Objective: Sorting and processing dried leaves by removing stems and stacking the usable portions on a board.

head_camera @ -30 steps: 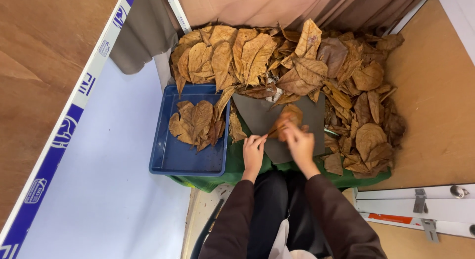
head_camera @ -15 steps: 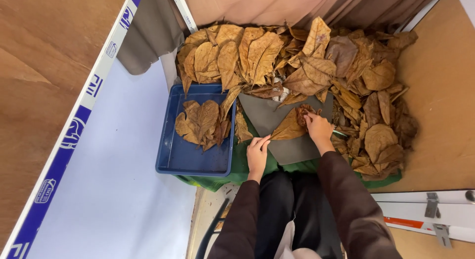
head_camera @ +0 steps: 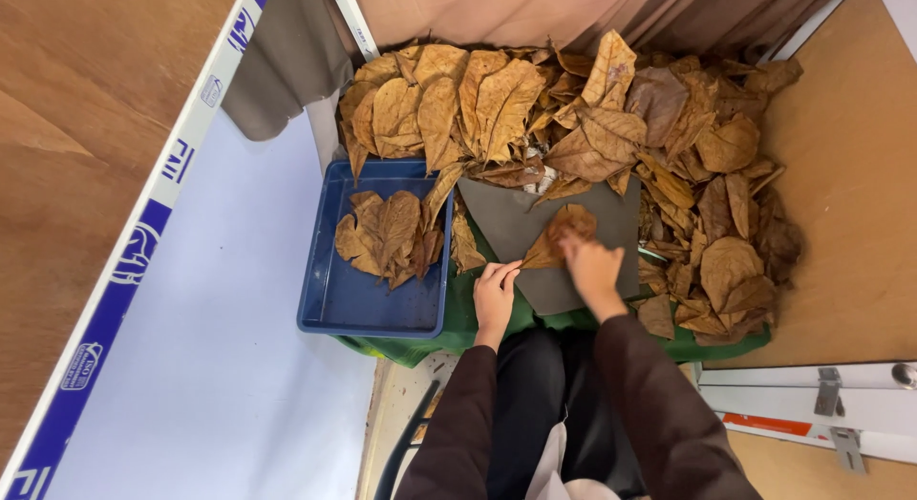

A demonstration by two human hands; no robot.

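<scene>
A dry brown leaf point(head_camera: 562, 234) lies on a grey mat point(head_camera: 506, 223) in front of me. My left hand point(head_camera: 495, 292) pinches the leaf's near tip at the mat's left edge. My right hand point(head_camera: 592, 268) presses flat on the leaf's right side, fingers spread over it. A large heap of dry brown leaves point(head_camera: 611, 127) is piled behind and to the right of the mat. A blue tray point(head_camera: 368, 304) to the left holds a small stack of leaves point(head_camera: 387, 234).
A green cloth point(head_camera: 458, 319) lies under the mat and tray. A white board with a blue-striped edge point(head_camera: 220, 347) is on the left, wooden panels are on the far left and right, and a white metal case point(head_camera: 812, 404) is at lower right.
The right hand has slid from the leaf's far end back toward me over the leaf. The left hand stayed at the leaf's tip. The camera view shifted slightly.
</scene>
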